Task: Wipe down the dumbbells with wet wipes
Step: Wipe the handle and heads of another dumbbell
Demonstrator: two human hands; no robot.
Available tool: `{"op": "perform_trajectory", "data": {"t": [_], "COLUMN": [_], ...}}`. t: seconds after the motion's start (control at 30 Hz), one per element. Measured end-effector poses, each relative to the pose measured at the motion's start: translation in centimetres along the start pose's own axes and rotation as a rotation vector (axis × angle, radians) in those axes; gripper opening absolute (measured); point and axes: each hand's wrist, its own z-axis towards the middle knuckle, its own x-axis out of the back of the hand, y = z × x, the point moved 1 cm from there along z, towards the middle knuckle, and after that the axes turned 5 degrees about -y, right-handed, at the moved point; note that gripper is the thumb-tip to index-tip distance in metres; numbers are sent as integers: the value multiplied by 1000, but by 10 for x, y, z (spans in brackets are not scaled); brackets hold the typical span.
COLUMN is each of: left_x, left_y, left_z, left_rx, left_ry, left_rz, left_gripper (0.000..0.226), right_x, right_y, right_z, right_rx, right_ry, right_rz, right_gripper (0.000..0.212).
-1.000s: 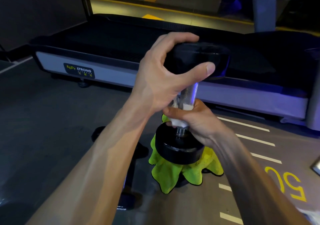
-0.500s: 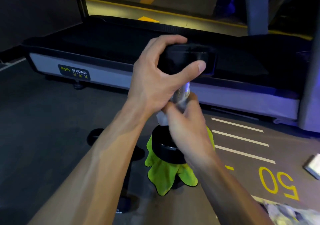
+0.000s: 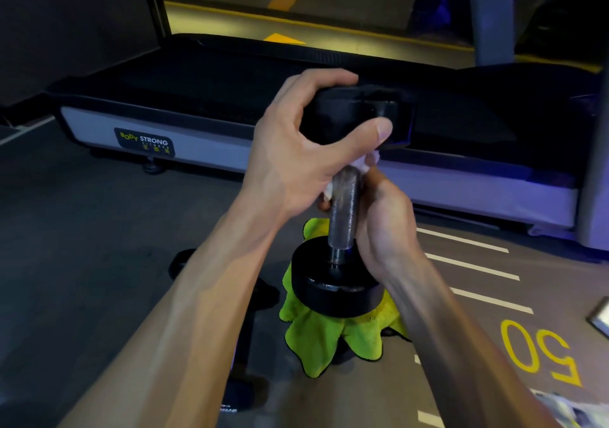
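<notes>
Left grip: my left hand (image 3: pixel 296 150) clamps the top head of the dumbbell (image 3: pixel 342 210), fingers curled over it, thumb across the near face.
Right grip: my right hand (image 3: pixel 384 223) wraps the knurled handle (image 3: pixel 343 206), pressing a white wet wipe (image 3: pixel 365 164) to its far side.
Axis: dumbbell upright, long axis vertical, held in front of me.
Below: lower head sits just above a green microfibre cloth (image 3: pixel 316 338) on the floor.
Around: another dumbbell (image 3: pixel 237 391) on the floor, partly behind my left forearm; treadmill (image 3: pixel 197 111) beyond.
</notes>
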Motion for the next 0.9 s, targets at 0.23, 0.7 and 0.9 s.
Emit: {"op": "perform_trajectory", "data": {"t": [0.23,0.7,0.9], "left_x": [1,13,6], "left_y": [0,-3,-2], "left_z": [1,4,3], "left_rx": [6,73,65], "left_ry": [-19,-20,-26], "left_rz": [-58,-47,-51], "left_gripper": [51,50,54], "right_x": [-6,33,22], "right_y": [-6,1,-5], "right_z": [-10,-4,-3], "right_rx": [71,133,137], "right_ry": [22,-394,-253], "right_rz": [-439,-737,-661], "right_gripper": [62,29,22]}}
